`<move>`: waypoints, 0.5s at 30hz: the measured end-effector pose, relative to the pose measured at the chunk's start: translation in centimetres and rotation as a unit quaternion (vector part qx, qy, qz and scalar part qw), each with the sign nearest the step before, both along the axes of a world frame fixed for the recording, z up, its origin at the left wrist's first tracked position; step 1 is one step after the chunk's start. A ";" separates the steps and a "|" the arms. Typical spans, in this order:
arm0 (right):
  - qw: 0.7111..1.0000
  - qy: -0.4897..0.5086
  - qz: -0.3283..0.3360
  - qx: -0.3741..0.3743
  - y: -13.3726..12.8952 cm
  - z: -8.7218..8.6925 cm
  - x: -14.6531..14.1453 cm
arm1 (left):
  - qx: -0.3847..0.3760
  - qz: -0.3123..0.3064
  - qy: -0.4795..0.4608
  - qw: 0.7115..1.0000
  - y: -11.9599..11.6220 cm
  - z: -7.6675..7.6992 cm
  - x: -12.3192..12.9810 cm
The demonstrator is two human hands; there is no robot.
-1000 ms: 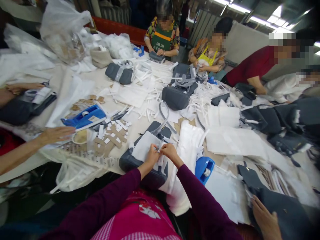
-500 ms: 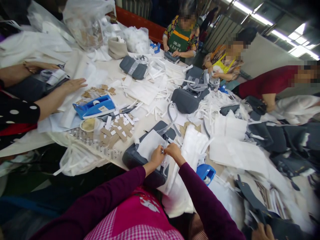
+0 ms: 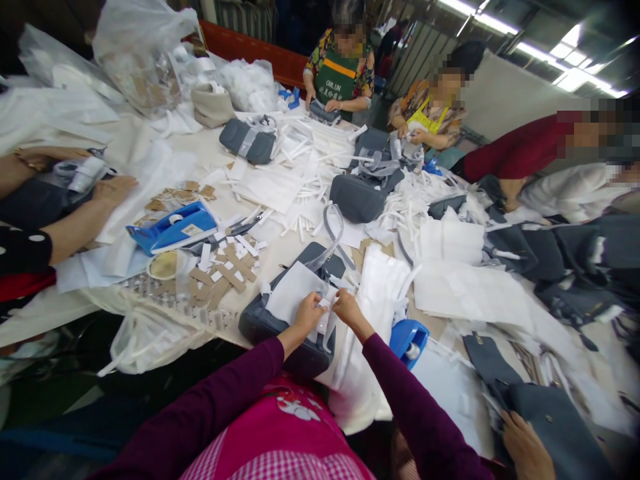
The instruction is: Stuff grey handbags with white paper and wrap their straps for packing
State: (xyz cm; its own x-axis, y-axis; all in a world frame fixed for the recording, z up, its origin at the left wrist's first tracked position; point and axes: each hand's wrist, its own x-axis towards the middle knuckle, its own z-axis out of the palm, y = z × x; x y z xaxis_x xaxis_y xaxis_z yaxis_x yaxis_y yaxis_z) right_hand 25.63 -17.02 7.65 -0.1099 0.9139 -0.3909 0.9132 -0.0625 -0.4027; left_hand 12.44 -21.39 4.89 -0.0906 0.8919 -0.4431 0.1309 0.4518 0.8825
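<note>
A dark grey handbag (image 3: 260,327) lies on the table in front of me, with a white sheet (image 3: 290,293) over part of it. Its strap (image 3: 334,233), in pale wrapping, loops up behind. Over the bag's right part, my left hand (image 3: 309,313) pinches a small piece of white wrapping (image 3: 327,300). Close by on the right, my right hand (image 3: 349,309) has its fingertips closed at the same wrapping; what exactly lies between them is too small to make out. Beside the bag rests a stack of white padding (image 3: 377,287).
Blue tape dispensers (image 3: 409,341) stand right of the padding and at left, near brown card strips (image 3: 227,267). More grey bags (image 3: 357,197) and white paper (image 3: 445,287) cover the table. Co-workers' hands work at left, across the table and at lower right (image 3: 527,443).
My hands have drawn slightly apart, showing more white wrapping between them. The view has shifted a little. At lower right, a co-worker's hand and grey bag show more fully.
</note>
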 end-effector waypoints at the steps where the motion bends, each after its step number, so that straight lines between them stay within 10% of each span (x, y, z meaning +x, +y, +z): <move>1: 1.000 0.015 -0.019 0.004 -0.1 -0.4 -0.2 | 0.002 0.000 -0.003 1.000 0.0 -0.1 0.0; 15: 0.907 0.328 -0.264 0.008 -3.9 -1.4 -0.6 | 0.023 -0.017 -0.069 0.997 -0.4 -0.1 0.1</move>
State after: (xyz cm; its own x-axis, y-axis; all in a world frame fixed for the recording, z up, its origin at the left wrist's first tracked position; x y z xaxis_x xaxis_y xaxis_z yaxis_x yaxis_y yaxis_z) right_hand 25.00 -20.96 6.22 0.1411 0.9119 -0.3853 0.3205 -0.4103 -0.8538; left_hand 12.49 -21.76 4.78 -0.0015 0.9129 -0.4083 0.0204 0.4082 0.9127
